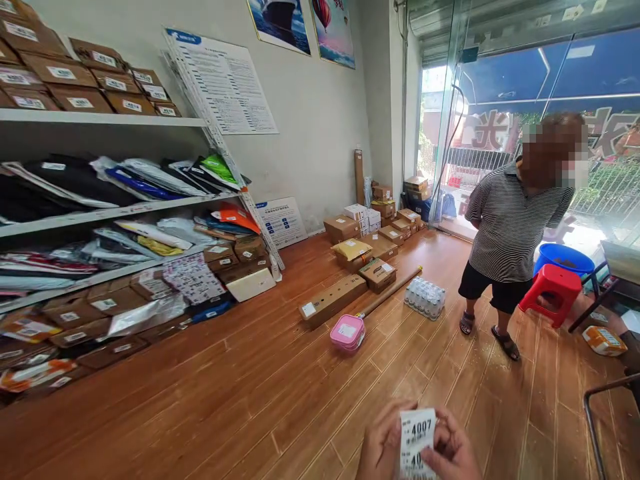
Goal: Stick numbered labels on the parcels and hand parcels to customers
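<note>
At the bottom of the view, a strip of white printed labels (417, 433) is held up between my two hands. The top label reads 4007, and another label starting with 40 shows below it. My left hand (383, 440) is closed on the strip's left edge, its fingers partly hidden behind the paper. My right hand (450, 447) pinches the right side, with the thumb lying across the front. The lower end of the strip runs out of the frame.
Shelves (100, 122) on the left hold labelled boxes and bagged parcels. Cartons (340, 297), a pink container (347, 332) and a shrink-wrapped bottle pack (424, 298) stand on the wooden floor. A person (515, 227) stands at right near a red stool (553, 290) and blue tub (565, 259).
</note>
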